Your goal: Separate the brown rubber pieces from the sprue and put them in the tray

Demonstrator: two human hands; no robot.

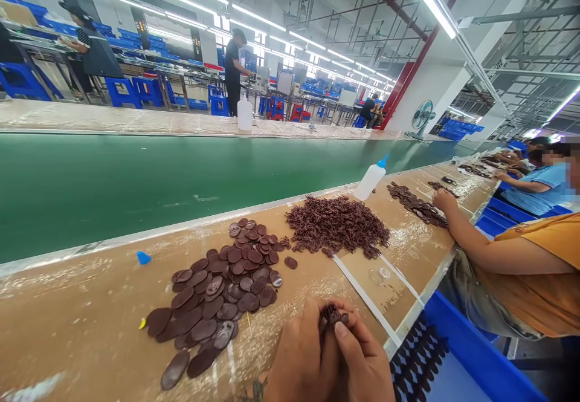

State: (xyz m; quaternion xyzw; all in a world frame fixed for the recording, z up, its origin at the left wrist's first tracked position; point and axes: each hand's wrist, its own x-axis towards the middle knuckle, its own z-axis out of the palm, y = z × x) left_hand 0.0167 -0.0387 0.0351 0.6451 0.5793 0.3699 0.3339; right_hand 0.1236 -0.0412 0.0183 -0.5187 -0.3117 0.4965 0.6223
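My left hand [296, 350] and my right hand [365, 356] meet at the near edge of the bench, fingers closed together around a small dark brown curly piece [334, 315]. Whether a flat disc lies under it is hidden by my fingers. To the left of my hands spreads a pile of dark brown oval discs [217, 296], some shiny. Beyond my hands rises a heap of matching curly brown pieces [338, 223]. One loose oval disc [290, 262] lies between the two piles.
A white squeeze bottle [370, 181] with a blue tip leans behind the heap. Lower right, a blue crate [475, 344] holds rows of dark pieces. A green conveyor belt [136, 190] runs behind the bench. A blue cap [144, 257] lies left; a co-worker's arm [489, 254] reaches in from the right.
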